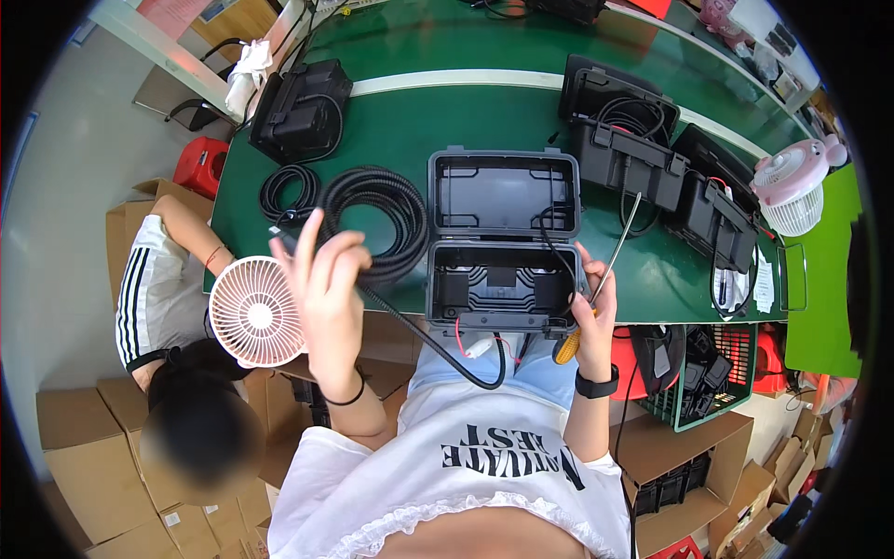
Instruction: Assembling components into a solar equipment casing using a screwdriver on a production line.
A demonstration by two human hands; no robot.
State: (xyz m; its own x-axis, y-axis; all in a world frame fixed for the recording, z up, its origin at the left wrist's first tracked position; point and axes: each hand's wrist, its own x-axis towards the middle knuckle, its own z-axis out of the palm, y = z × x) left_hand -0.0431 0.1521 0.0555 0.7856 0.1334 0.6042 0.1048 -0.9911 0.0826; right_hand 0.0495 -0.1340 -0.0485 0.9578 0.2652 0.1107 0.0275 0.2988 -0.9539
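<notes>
The left hand (326, 279) is raised above the near edge of the green tabletop (391, 140), fingers partly curled around a black ribbed hose (372, 210). The hose coils just beyond the fingertips, and a thinner black cable (438, 349) runs from under the palm, down and across to the front of the open black case (503, 279). The right hand (591, 312) is closed on a screwdriver (610, 252) with a yellow handle. Its shaft points up and away from the palm, beside the right wall of the case.

The case sits between the two hands, its lid tipped back flat and its lower half empty apart from moulded ribs. Red and white wires (480, 345) hang from its front edge, just below the right hand's reach.

By the look of it, the step in hand is feeding the hose and cable into the case, before anything is fastened. The next move seems to call for bringing the hose end from the left hand to the opening at the front of the case. The hose would have to be held steady there while the screwdriver tip comes down into the case.

Left of the left hand a small white fan (256, 312) stands at the table edge, and another person sits beyond it.
</notes>
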